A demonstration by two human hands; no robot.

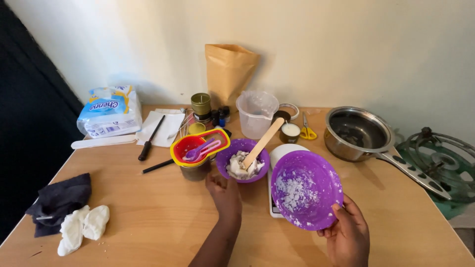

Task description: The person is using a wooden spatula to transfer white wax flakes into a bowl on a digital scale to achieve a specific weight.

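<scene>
Right hand (349, 236) grips the lower rim of a purple plate (306, 190), fingers curled under the edge, thumb on top; the plate is tilted up toward the camera, dusted with white powder. Left hand (225, 194) rests against the near side of the purple bowl (242, 160), fingers wrapped at its base; how tightly it clamps, cannot tell.

Landmark: the purple bowl. It holds white lumpy chunks and a wooden stick (262, 142) leaning up to its right. Plate is just right of the bowl and nearer the camera, above a white scale (277, 163). Nested red and yellow measuring cups (199, 146) with spoons touch the bowl's left. Clear plastic jug (256, 113) and brown paper bag (228, 69) stand behind it. Steel pan (357, 133) is well right of it. Dark cloth (59, 200) and white wads (81, 227) lie far left.

Judgement: to transfer the powder cleanly, keep the bowl steadied, bring the plate rim over the bowl, and tip slowly, since the powder clings.
</scene>
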